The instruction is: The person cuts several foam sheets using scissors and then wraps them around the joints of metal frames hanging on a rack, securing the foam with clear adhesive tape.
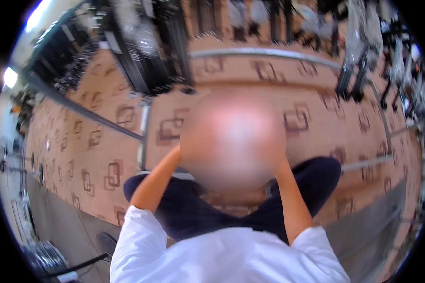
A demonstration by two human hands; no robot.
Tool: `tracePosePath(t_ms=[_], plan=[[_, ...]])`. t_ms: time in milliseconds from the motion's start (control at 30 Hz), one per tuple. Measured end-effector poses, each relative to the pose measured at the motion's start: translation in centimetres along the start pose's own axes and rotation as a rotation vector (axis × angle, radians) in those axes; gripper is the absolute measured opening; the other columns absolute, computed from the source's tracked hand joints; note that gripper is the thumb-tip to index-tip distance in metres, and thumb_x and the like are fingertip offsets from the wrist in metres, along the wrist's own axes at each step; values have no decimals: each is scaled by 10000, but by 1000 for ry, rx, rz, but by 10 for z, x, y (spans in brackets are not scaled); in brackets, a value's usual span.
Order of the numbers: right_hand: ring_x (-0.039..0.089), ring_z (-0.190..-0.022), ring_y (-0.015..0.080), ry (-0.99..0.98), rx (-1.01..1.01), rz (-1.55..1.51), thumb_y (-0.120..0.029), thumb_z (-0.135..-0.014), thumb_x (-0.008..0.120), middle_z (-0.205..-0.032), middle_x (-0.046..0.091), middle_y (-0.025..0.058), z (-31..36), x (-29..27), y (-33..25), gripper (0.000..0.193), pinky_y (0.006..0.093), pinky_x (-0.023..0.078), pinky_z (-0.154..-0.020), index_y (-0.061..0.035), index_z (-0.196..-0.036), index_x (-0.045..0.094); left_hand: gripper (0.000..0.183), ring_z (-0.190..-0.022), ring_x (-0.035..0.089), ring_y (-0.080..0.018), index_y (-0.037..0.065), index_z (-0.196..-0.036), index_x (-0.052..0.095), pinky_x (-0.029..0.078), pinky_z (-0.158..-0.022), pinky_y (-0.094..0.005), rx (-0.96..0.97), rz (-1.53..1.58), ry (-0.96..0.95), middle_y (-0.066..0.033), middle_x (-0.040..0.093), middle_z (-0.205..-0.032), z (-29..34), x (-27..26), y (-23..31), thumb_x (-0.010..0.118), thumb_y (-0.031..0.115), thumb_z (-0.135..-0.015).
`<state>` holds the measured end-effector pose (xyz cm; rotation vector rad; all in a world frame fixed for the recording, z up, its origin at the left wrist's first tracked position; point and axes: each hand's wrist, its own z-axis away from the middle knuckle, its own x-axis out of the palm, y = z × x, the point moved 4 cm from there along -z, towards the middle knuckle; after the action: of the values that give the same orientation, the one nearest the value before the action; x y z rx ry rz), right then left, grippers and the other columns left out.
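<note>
Both my forearms, the left (158,184) and the right (293,203), reach forward from white sleeves and come together before my bent knees. A round smear (233,151) covers the place where they meet, with pink, skin-toned and whitish patches inside it. Within its left side lies my left hand (193,137), and within its right side my right hand (271,141). Their fingers are hidden, and I cannot make out whether they hold or touch anything. My dark trousers (189,212) show below and beside the smear.
Long black objects (148,56), blurred, stand or hang ahead to the left. Others in clear plastic (363,37) are at the far right. Grey metal rails (264,52) cross the patterned tan floor (113,174). A grey strip (61,217) runs along the near left.
</note>
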<state>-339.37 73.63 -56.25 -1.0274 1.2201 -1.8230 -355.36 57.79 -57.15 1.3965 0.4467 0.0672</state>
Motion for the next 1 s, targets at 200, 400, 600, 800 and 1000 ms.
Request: tracePosePath(t_ms=[200, 400, 600, 800, 1000], plan=[[491, -537, 82, -115, 199, 52, -100, -785, 540, -643, 509, -15, 1, 62, 30, 67, 226, 417, -474, -38, -808, 549, 212, -844, 544, -153, 1, -1014, 539, 433, -740, -291, 30, -519, 144, -95, 588, -898, 24, 77, 26, 481, 53, -817], [484, -580, 65, -224, 143, 119, -116, -796, 541, -670, 520, -8, -9, 64, -15, 99, 198, 396, -530, -22, -826, 552, 213, -844, 547, -159, 2, -1009, 542, 431, -745, -307, 101, -648, 86, -100, 593, -898, 28, 149, -13, 480, 70, -817], [490, -628, 68, -398, -49, 203, -127, -801, 540, -696, 530, -8, -25, 109, -96, 114, 206, 406, -557, -17, -831, 552, 215, -843, 550, -164, 4, -1004, 546, 428, -751, -323, 68, -595, 7, -104, 597, -899, 67, 148, -13, 479, 88, -817], [507, -645, 84, -346, -198, 238, -106, -790, 540, -724, 547, 16, -5, 144, -124, 115, 225, 421, -589, -14, -858, 555, 219, -842, 553, -170, 6, -999, 550, 426, -756, -339, 95, -638, -4, -108, 602, -900, 77, 116, -5, 478, 105, -818], [560, -704, 190, -131, -649, 610, -52, -740, 536, -778, 590, 126, 62, 161, -143, 124, 291, 428, -657, -8, -856, 547, 223, -841, 556, -176, 8, -995, 554, 423, -762, -355, 91, -729, 5, -113, 607, -900, 121, 102, 19, 478, 122, -818]])
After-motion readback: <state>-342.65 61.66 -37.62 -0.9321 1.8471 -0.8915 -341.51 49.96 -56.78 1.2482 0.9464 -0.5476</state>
